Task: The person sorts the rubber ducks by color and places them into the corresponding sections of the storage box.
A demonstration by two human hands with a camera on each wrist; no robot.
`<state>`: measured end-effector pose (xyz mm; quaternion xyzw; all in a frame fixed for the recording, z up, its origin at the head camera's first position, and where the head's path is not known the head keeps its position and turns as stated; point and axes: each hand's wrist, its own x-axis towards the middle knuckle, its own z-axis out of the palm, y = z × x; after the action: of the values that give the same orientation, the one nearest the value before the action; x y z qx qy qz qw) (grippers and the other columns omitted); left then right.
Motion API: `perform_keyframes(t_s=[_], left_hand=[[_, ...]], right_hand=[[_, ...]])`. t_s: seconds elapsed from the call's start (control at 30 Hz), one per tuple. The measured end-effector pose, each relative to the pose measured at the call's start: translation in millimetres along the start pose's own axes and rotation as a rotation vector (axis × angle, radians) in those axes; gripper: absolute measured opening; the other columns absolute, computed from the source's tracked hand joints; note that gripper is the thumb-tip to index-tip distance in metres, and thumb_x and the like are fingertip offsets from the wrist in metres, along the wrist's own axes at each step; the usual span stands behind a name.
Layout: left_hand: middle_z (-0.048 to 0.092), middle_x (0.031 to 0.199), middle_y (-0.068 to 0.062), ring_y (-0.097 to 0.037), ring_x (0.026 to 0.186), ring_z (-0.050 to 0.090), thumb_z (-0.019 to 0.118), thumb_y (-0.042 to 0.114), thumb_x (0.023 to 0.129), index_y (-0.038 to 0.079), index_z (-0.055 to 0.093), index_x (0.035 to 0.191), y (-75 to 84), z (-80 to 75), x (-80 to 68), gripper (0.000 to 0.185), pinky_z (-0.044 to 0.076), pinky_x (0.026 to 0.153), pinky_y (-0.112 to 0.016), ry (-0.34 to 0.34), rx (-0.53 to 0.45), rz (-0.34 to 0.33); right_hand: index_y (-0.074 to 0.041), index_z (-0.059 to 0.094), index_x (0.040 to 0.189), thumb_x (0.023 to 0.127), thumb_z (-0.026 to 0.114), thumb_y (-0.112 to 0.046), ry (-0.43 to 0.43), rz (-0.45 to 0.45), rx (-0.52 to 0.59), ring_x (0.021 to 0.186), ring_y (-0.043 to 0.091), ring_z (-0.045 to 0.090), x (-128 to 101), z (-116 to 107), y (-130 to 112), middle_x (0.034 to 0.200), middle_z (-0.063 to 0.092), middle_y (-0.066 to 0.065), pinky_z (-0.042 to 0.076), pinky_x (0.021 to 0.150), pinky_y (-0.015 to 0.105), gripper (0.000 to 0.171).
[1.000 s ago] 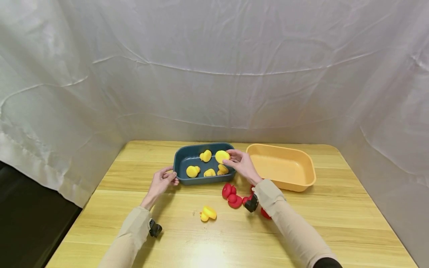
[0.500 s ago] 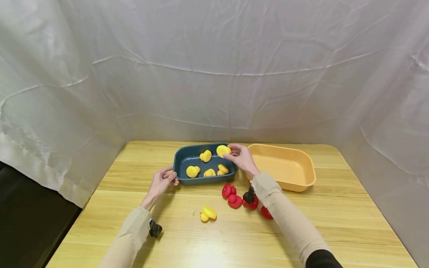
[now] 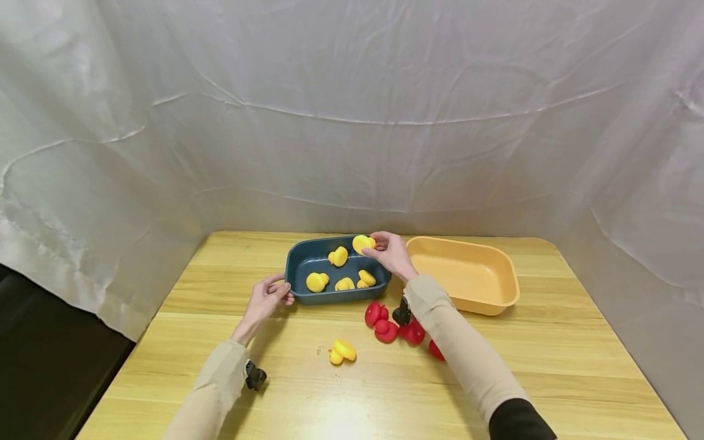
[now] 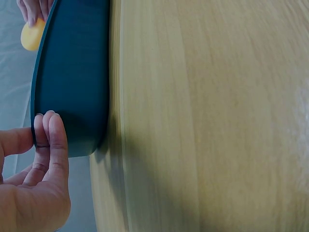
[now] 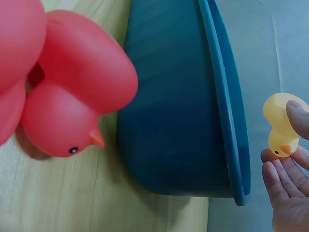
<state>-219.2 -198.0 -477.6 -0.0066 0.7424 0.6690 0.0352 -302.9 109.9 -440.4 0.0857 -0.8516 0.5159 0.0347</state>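
My right hand [image 3: 389, 252] pinches a yellow rubber duck [image 3: 363, 243] above the far right corner of the dark blue tub [image 3: 294, 272]; the right wrist view shows the yellow duck [image 5: 281, 123] between thumb and fingers, beside the blue tub [image 5: 183, 111]. Several yellow ducks [image 3: 316, 282] lie inside the tub. My left hand [image 3: 268, 297] holds the tub's near left corner, with its fingers [image 4: 50, 133] on the rim of the tub [image 4: 72, 77]. One more yellow duck [image 3: 342, 351] lies on the table in front.
Several red ducks [image 3: 379, 321] lie on the wooden table [image 3: 550, 366] near my right forearm, and a red duck [image 5: 72, 101] looms close in the right wrist view. An orange tub [image 3: 467, 275] stands to the right of the blue one. A white sheet [image 3: 352, 110] hangs behind.
My right hand has carried the yellow duck a little farther back and up over the blue tub. The left hand has stayed on the tub's corner.
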Motion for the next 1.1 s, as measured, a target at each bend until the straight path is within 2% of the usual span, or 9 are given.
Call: perform_keyframes(t_s=[0.4, 0.57, 0.67, 0.9, 1.1], left_hand=[[0.070, 0.078, -0.001, -0.004, 0.067, 0.067, 0.053, 0.002, 0.102, -0.014, 0.041, 0.144, 0.9, -0.1, -0.6, 0.046, 0.063, 0.074, -0.026, 0.004, 0.005, -0.011], [0.070, 0.079, -0.002, -0.004, 0.068, 0.066, 0.052, 0.002, 0.102, -0.015, 0.039, 0.144, 0.8, 0.4, -1.4, 0.047, 0.063, 0.074, -0.025, -0.004, -0.004, -0.009], [0.070, 0.080, -0.002, -0.004, 0.068, 0.067, 0.052, 0.002, 0.102, -0.015, 0.039, 0.144, 0.5, 0.8, -1.0, 0.047, 0.063, 0.075, -0.025, -0.006, -0.004, -0.006], [0.069, 0.079, -0.001, -0.004, 0.067, 0.066, 0.052, 0.001, 0.102, -0.016, 0.039, 0.144, 0.6, 2.5, -0.4, 0.047, 0.064, 0.075, -0.027, -0.005, -0.006, -0.002], [0.068, 0.077, -0.001, -0.004, 0.067, 0.066, 0.052, -0.001, 0.102, -0.016, 0.039, 0.144, 1.2, 2.6, -0.5, 0.046, 0.064, 0.075, -0.026, -0.008, -0.013, 0.002]], right_hand=[[0.004, 0.065, 0.125, 0.086, 0.081, -0.017, 0.005, 0.007, -0.053, 0.105, 0.035, 0.069, 6, 3, 3, 0.119, 0.070, 0.023, 0.058, 0.097, 0.043, 0.047], [0.005, 0.063, 0.128, 0.088, 0.078, -0.019, -0.002, -0.013, -0.077, 0.115, 0.038, 0.064, 5, 1, 1, 0.126, 0.067, 0.023, 0.053, 0.104, 0.047, 0.049], [0.005, 0.061, 0.131, 0.089, 0.078, -0.019, 0.003, -0.037, -0.054, 0.122, 0.041, 0.061, 1, -1, 0, 0.130, 0.065, 0.024, 0.049, 0.109, 0.051, 0.051], [0.005, 0.063, 0.129, 0.088, 0.078, -0.013, 0.000, -0.115, 0.031, 0.121, 0.042, 0.063, -19, -5, -3, 0.127, 0.067, 0.026, 0.050, 0.109, 0.053, 0.047], [0.002, 0.065, 0.127, 0.089, 0.076, -0.011, -0.113, -0.174, 0.061, 0.121, 0.041, 0.063, -51, -5, -7, 0.127, 0.067, 0.025, 0.049, 0.108, 0.056, 0.040]])
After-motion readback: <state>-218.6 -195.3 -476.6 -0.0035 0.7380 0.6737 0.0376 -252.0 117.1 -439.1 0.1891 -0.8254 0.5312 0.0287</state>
